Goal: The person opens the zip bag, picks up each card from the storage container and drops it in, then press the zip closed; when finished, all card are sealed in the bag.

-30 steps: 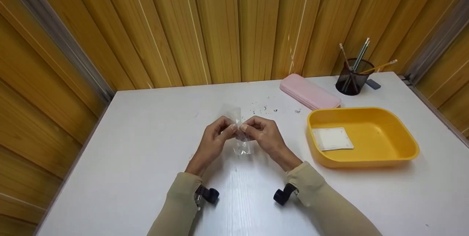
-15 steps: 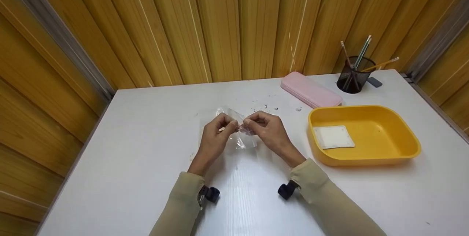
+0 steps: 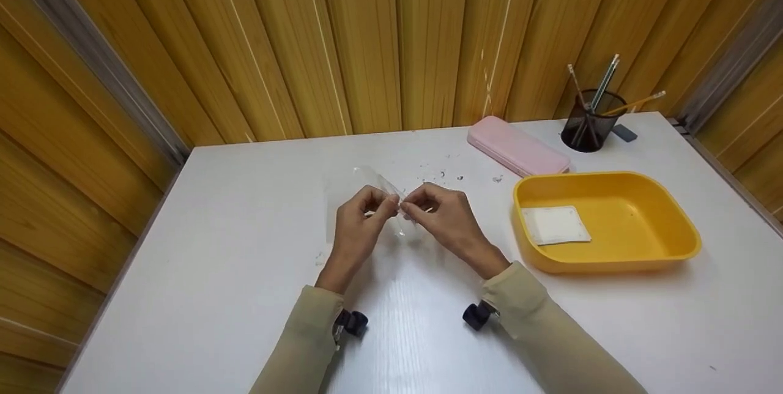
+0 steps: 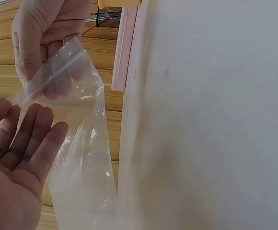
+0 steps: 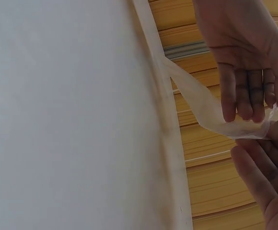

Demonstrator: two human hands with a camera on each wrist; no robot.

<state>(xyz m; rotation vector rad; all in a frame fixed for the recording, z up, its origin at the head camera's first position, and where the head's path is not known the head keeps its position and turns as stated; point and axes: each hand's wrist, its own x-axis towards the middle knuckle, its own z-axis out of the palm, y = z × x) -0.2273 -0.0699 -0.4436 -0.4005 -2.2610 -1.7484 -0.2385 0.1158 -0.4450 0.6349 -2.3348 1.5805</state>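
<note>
A clear zip-lock plastic bag [image 4: 88,136] is stretched between my two hands above the table, its zip strip running along the upper edge in the left wrist view. My left hand [image 3: 359,223] pinches the bag's edge between thumb and index finger. Close beside it, my right hand [image 3: 445,219] pinches the same edge, with the fingertips nearly meeting. In the right wrist view, the bag's loose part [image 5: 196,96] trails away toward the table, and my right hand's lower fingers [image 5: 254,167] stand away from it. No contents are discernible in the bag.
To the right stands a yellow tray [image 3: 618,265] with a white square item [image 3: 558,225] inside. Behind it lie a pink pencil case [image 3: 517,144], a black mesh cup [image 3: 586,131] of pencils and a dark eraser [image 3: 624,133]. A ribbed wooden-look wall [image 3: 367,45] closes the back.
The bag, bunched narrowly between the hands a second ago, now spreads out flat to the left behind the left hand. Both hands keep pinching, with only small shifts of the fingers.
</note>
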